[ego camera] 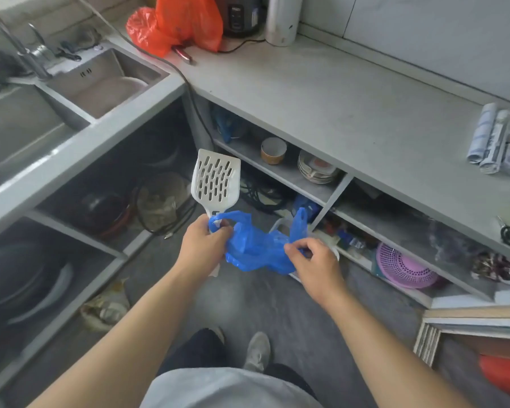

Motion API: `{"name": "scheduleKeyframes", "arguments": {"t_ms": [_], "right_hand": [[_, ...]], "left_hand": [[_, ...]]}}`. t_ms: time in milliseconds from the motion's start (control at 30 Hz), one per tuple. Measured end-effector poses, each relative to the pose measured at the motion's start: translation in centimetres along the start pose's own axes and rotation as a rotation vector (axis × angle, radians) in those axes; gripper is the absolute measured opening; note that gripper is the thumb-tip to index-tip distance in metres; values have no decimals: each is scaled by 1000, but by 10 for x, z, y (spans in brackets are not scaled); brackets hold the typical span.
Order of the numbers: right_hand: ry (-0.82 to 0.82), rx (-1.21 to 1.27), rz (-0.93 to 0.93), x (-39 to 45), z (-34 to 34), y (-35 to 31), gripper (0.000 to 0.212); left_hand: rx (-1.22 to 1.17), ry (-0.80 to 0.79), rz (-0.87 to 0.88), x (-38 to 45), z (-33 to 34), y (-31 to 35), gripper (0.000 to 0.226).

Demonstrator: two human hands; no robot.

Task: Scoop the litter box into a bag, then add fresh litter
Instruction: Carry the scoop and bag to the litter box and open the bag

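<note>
Kitchen floor below the counter (pixel 351 119): left hand (pixel 202 245) grips both scoop (pixel 215 181) handle and blue bag (pixel 256 251), right hand (pixel 315 260) pinches the bag's far edge beside it (litter box unidentified); overloaded left grip risks dropping the scoop.

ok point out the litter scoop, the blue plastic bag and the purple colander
litter scoop (pixel 215 179), head view, on its slotted white blade
blue plastic bag (pixel 253 245), head view, on its crumpled middle
purple colander (pixel 401 267), head view, on its perforated wall
</note>
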State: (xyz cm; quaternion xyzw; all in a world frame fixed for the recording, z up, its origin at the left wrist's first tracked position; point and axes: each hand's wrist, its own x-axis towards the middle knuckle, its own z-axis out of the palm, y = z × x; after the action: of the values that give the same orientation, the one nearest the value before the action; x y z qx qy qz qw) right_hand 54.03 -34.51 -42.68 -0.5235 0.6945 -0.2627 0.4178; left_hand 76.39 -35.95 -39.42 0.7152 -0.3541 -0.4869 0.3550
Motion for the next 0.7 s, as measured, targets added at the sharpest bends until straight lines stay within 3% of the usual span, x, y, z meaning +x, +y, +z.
{"name": "scheduleKeyframes", "arguments": {"t_ms": [100, 267, 400, 433, 567, 700], "right_hand": [[58, 39, 112, -14, 5, 12, 10], [58, 21, 222, -35, 19, 26, 38], [47, -33, 241, -50, 27, 29, 55], [43, -61, 240, -51, 28, 28, 51], [44, -133, 233, -55, 21, 26, 3], [-22, -22, 249, -51, 4, 33, 18]], "left_hand": [[0, -17, -45, -18, 1, -15, 8], [-52, -17, -121, -34, -11, -53, 18], [-91, -54, -146, -45, -21, -81, 13], [-98, -55, -145, -47, -23, -85, 13], [-105, -18, -169, -58, -27, -93, 13], [-105, 65, -128, -70, -20, -89, 11]]}}
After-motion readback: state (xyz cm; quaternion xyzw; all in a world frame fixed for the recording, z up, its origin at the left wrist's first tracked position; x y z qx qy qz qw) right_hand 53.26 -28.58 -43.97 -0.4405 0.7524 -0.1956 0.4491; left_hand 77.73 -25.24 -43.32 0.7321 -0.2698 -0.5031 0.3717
